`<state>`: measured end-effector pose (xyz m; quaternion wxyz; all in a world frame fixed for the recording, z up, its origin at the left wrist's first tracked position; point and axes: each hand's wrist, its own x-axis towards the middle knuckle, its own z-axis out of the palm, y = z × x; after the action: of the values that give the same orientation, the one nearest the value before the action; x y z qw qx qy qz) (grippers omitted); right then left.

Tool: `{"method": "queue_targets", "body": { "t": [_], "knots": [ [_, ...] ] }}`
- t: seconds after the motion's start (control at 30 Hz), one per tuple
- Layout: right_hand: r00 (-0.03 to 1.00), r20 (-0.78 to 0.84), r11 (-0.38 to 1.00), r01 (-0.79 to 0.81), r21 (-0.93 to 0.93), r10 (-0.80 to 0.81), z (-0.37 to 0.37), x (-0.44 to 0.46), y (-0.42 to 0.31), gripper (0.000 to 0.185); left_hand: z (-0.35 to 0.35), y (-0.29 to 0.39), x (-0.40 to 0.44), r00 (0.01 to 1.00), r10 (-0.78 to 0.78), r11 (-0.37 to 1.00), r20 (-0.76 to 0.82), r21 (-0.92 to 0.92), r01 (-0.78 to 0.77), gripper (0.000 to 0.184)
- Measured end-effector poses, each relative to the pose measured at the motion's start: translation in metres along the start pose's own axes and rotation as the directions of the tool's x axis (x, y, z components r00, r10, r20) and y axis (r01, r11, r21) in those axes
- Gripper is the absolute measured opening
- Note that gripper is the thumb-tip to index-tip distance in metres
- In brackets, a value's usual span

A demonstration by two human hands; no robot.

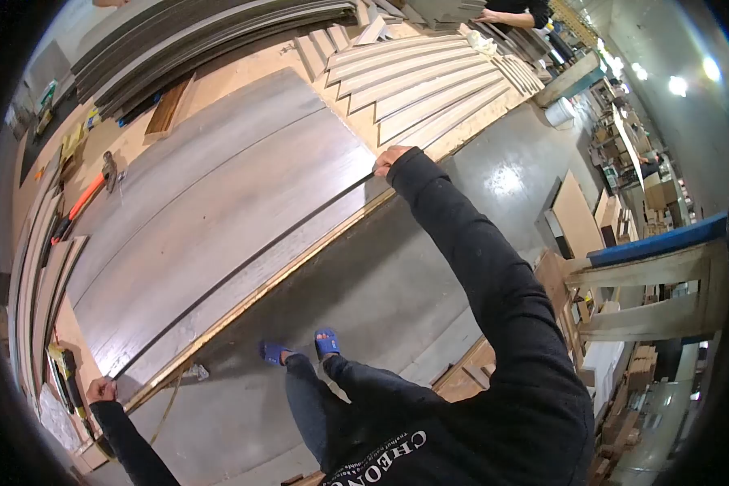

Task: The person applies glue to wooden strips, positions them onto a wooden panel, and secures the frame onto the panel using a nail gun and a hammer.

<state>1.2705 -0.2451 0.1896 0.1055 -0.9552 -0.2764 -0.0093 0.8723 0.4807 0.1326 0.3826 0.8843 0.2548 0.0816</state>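
Observation:
A wide grey wood-grain board [211, 194] lies on the workbench, with a long dark line along its near side. My left hand [101, 390] is closed at the near-left end of that line, fingertips pinching the board's corner. At the far-right end, my right hand [390, 159] has its fingers curled over the other corner. Another grey strip of surface [259, 271] shows between the dark line and the bench's front edge. Whether it is a separate board beneath, I cannot tell. The undersides of both grips are hidden.
A hammer [93, 188] with an orange handle lies beyond the board's left side. Light wooden strips [429, 77] are fanned out at the back right, near a stack of dark panels [194, 49]. Another person's hand [490, 16] shows at the top. A white bucket [559, 112] stands on the floor.

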Motion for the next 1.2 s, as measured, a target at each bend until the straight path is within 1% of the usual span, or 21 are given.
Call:
{"method": "queue_targets", "body": {
  "t": [0.03, 0.07, 0.1, 0.17, 0.2, 0.23, 0.3, 0.4, 0.5, 0.53, 0.63, 0.67, 0.77, 0.87, 0.97, 1.07, 1.1, 1.13, 1.17, 1.2],
  "knots": [
    [0.999, 0.021, 0.999, -0.038, 0.001, 0.038, -0.001, 0.001, 0.000, 0.015, 0.000, 0.001, 0.000, 1.000, -0.019, 0.997, 0.016, -0.075, 0.020, 0.012],
    [0.996, 0.045, 0.997, -0.075, 0.002, 0.075, -0.001, 0.002, 0.000, 0.014, -0.003, -0.002, -0.001, 0.999, 0.015, 0.994, 0.046, -0.109, -0.010, 0.014],
    [0.992, 0.070, 0.994, -0.107, 0.000, 0.107, 0.000, 0.004, 0.001, 0.014, -0.004, -0.005, -0.002, 0.999, -0.010, 0.991, 0.050, -0.135, 0.017, 0.012],
    [0.993, 0.097, 0.996, -0.060, -0.068, 0.066, 0.002, 0.012, 0.005, 0.015, 0.001, 0.005, -0.006, 1.000, 0.013, 0.993, 0.019, -0.114, -0.011, 0.009],
    [0.992, 0.115, 0.994, -0.036, -0.101, 0.048, 0.002, 0.013, 0.006, 0.015, -0.001, 0.016, -0.008, 0.998, -0.020, 0.998, 0.058, -0.054, 0.023, 0.008],
    [0.993, 0.093, 0.994, -0.068, -0.091, 0.076, 0.002, 0.012, 0.006, 0.016, 0.001, 0.021, -0.010, 0.999, -0.025, 1.000, 0.036, -0.014, 0.026, 0.007],
    [0.991, 0.039, 0.990, -0.124, -0.068, 0.127, 0.000, 0.005, -0.002, 0.018, 0.009, 0.027, -0.016, 0.998, 0.039, 0.998, -0.041, 0.047, -0.037, 0.006],
    [0.979, 0.014, 0.977, -0.206, 0.047, 0.206, -0.007, -0.004, -0.019, 0.019, 0.008, 0.004, -0.015, 0.980, 0.187, 0.980, -0.066, 0.086, -0.181, 0.008],
    [0.974, -0.180, 0.990, -0.123, 0.073, 0.135, 0.001, -0.013, -0.019, 0.020, 0.007, -0.001, -0.010, 0.991, 0.101, 0.991, -0.093, 0.093, -0.092, 0.011],
    [0.972, -0.204, 0.991, -0.099, 0.094, 0.117, -0.002, -0.014, -0.024, 0.018, 0.007, -0.003, -0.008, 0.956, 0.268, 0.959, -0.118, 0.132, -0.253, 0.014],
    [0.971, -0.215, 0.990, -0.084, 0.112, 0.107, 0.002, -0.016, -0.021, 0.018, 0.000, -0.005, -0.007, 0.998, 0.057, 0.998, -0.032, 0.011, -0.057, 0.015],
    [0.965, -0.256, 0.993, -0.036, 0.111, 0.064, 0.003, -0.016, -0.019, 0.016, 0.000, -0.005, -0.007, 0.998, 0.059, 0.995, -0.023, -0.074, -0.061, 0.015],
    [0.978, -0.182, 0.989, -0.079, 0.125, 0.102, 0.001, -0.017, -0.017, 0.021, -0.002, -0.017, -0.005, 0.996, 0.082, 0.992, -0.038, -0.094, -0.085, 0.015],
    [0.984, -0.159, 0.993, -0.067, 0.101, 0.082, 0.000, -0.016, -0.016, 0.020, -0.003, -0.022, -0.002, 0.992, 0.121, 0.990, -0.046, -0.073, -0.124, 0.015],
    [0.993, -0.065, 0.993, -0.089, 0.080, 0.094, -0.002, -0.012, -0.013, 0.020, -0.004, -0.008, -0.004, 1.000, 0.010, 0.999, -0.018, -0.049, -0.011, 0.015],
    [0.977, -0.031, 0.968, -0.203, 0.150, 0.209, -0.006, -0.015, -0.020, 0.026, -0.008, -0.009, 0.000, 0.999, 0.043, 0.998, 0.016, 0.037, -0.044, 0.011],
    [0.965, -0.132, 0.968, -0.209, 0.135, 0.227, -0.002, -0.019, -0.023, 0.029, -0.018, 0.002, 0.005, 0.992, -0.068, 0.990, 0.108, 0.130, 0.054, 0.020],
    [0.939, -0.235, 0.965, -0.228, 0.126, 0.252, 0.005, -0.025, -0.027, 0.033, -0.030, -0.010, 0.018, 0.985, 0.114, 0.940, 0.132, 0.305, -0.150, 0.027],
    [0.900, -0.335, 0.959, -0.254, 0.122, 0.281, 0.014, -0.030, -0.033, 0.038, -0.046, -0.020, 0.033, 0.939, 0.286, 0.817, 0.194, 0.463, -0.344, 0.035],
    [0.833, -0.359, 0.898, -0.326, 0.297, 0.421, 0.025, -0.035, -0.044, 0.062, -0.046, 0.018, 0.049, 0.934, 0.277, 0.702, 0.226, 0.616, -0.357, 0.040]
  ]
}}
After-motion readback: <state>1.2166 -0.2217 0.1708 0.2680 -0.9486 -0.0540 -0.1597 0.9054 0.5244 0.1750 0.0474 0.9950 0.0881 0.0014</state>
